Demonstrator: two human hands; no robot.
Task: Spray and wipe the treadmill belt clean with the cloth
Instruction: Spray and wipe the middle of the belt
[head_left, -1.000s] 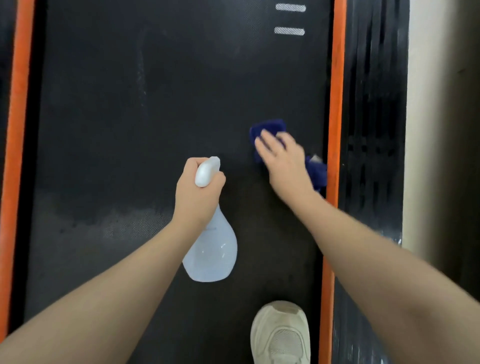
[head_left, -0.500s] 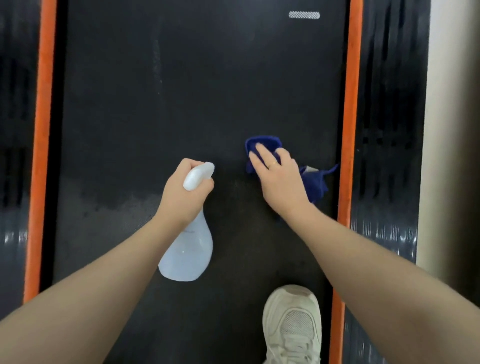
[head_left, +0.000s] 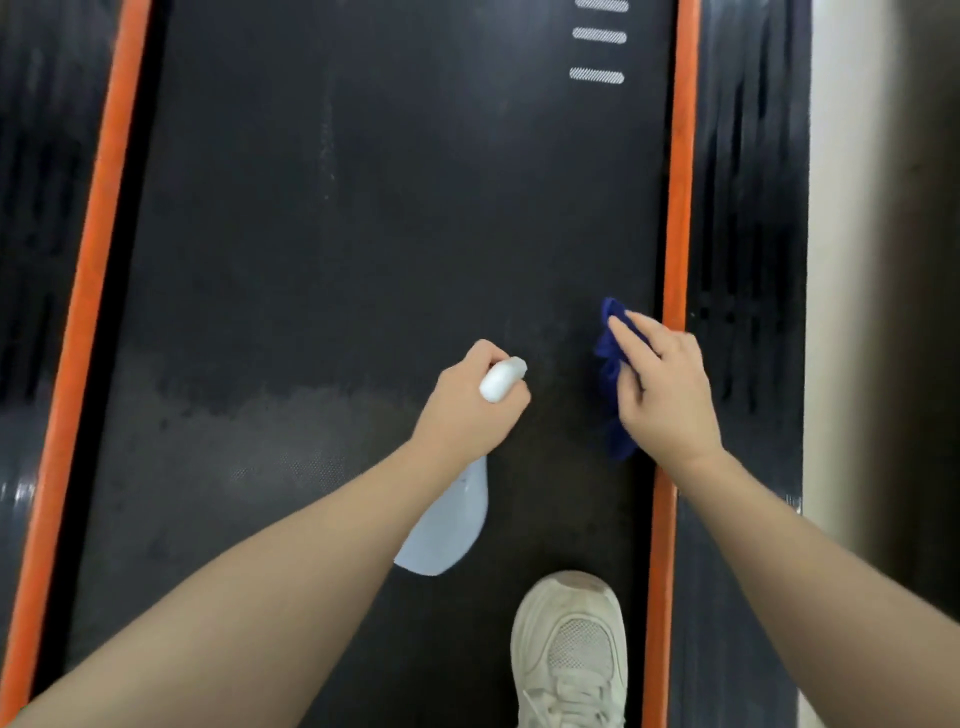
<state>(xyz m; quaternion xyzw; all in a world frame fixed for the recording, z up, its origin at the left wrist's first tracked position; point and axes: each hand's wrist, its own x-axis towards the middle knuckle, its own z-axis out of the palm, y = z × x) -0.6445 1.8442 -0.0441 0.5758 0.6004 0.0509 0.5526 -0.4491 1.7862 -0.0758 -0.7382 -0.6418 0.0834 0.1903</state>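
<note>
Pressing the blue cloth (head_left: 609, 364) down onto the treadmill belt (head_left: 363, 234), my right hand (head_left: 662, 395) is lying flat over it with the fingers (head_left: 631, 332) stretched out straight and close together. The cloth is sitting bunched under my palm at the belt's right side, just beside the right orange strip (head_left: 678, 182), and its folds are showing along the left edge of my hand.

My left hand (head_left: 467, 410) is gripping the neck of the spray bottle (head_left: 447, 530), fingers curled tight round it beneath the white spray head (head_left: 501, 379), which is pointing forward and to the right. The pale bottle body is hanging down under my wrist, above the belt's middle.

A duller, greyish patch is showing on the belt left of the bottle, against darker surface farther ahead. Three white dashes (head_left: 597, 75) are marking the belt near the top. My white sneaker (head_left: 569, 649) is standing on the belt close to me, and the left orange strip (head_left: 88, 260) is running along the far side.
</note>
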